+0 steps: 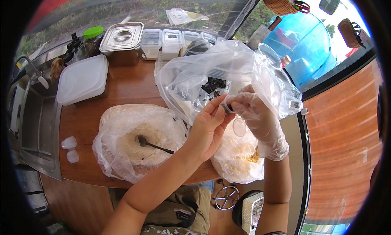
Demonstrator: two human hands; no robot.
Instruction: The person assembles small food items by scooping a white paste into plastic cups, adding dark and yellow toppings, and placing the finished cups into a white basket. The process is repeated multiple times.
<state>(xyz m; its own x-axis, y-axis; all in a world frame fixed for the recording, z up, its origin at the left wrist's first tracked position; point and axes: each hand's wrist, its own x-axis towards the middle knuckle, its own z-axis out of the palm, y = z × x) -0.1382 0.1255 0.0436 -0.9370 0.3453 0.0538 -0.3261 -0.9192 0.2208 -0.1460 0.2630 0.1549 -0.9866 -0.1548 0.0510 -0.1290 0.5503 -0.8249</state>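
Both hands meet in front of me over the plastic bags. My left hand (209,129), bare, pinches a small clear plastic cup (228,108) with something dark in it. On its other side, my right hand (260,116), in a clear disposable glove, has its fingers closed at the cup's rim. Just below them shows a round clear lid (239,127); whether it is held or lies on the bag, I cannot tell. Behind the hands, a large clear bag (183,78) holds dark, shiny flakes (214,85). An open bag of pale powder (118,121) with a black spoon (152,143) resting in it stands to the left.
Under the right hand sits a bag with yellowish bits (252,155). Two small cups (71,149) stand near the steel sink (38,125). A white lidded box (83,79), green-lidded jar (93,33), steel container (122,36) and several clear-lidded boxes (171,38) line the back.
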